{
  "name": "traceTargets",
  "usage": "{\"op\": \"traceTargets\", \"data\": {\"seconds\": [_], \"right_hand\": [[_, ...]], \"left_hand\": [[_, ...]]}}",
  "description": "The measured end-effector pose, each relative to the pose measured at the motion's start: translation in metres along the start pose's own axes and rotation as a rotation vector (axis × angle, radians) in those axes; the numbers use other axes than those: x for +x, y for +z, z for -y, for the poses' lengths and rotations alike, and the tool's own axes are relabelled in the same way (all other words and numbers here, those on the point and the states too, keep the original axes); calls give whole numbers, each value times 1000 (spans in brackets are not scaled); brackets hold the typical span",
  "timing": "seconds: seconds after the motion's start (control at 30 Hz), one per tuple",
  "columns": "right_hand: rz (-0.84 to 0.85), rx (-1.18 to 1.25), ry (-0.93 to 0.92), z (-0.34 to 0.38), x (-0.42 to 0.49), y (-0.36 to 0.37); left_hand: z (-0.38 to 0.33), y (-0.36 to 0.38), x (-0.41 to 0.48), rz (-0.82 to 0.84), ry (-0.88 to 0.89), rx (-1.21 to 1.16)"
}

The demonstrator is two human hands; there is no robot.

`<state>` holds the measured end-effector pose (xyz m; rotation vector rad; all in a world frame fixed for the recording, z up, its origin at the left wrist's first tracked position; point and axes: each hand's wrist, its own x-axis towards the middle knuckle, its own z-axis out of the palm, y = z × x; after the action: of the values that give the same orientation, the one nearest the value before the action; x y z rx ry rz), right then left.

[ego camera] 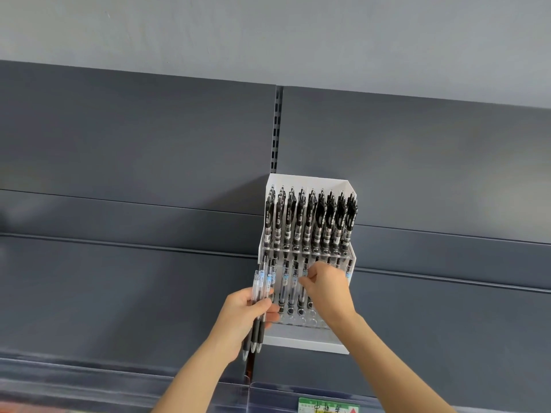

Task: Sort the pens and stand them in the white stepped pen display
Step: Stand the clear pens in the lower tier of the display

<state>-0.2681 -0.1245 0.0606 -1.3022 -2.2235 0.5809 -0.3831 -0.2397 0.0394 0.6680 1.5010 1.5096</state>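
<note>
We find the white stepped pen display (307, 342) standing on the dark grey shelving (134, 138), set against the back panel just right of the slotted upright (278, 129). Its upper tier carries a full row of black pens (310, 219), upright and close-packed, clips facing outward. The lower tier holds clear-barrelled pens (286, 281) with pale blue labels, standing behind a transparent front wall. A line of round sockets (298, 318) shows along the front step.

A plain grey wall (268, 31) rises above the shelving. At the bottom edge we note a clear plastic shelf strip (119, 389) and a green label (328, 406) with handwriting, partly cut off. The right forearm and hand cover the right half of the lower tier, so we cannot tell what stands there.

The left hand (244, 311) is at the display's lower left corner, its fingers wrapped around a bundle of pens (262, 281), held upright with the black grips downward. The right hand (326, 287) is over the lower tier, its fingers curled and pinching one lower-tier pen (305, 272) near its top.
</note>
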Motion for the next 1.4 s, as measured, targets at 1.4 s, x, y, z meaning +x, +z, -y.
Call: {"op": "traceTargets", "data": {"seconds": [1.4], "right_hand": [[-155,440,48,-21,-14,-49]], "left_hand": [[-1,10,-4,120,1,191]]}}
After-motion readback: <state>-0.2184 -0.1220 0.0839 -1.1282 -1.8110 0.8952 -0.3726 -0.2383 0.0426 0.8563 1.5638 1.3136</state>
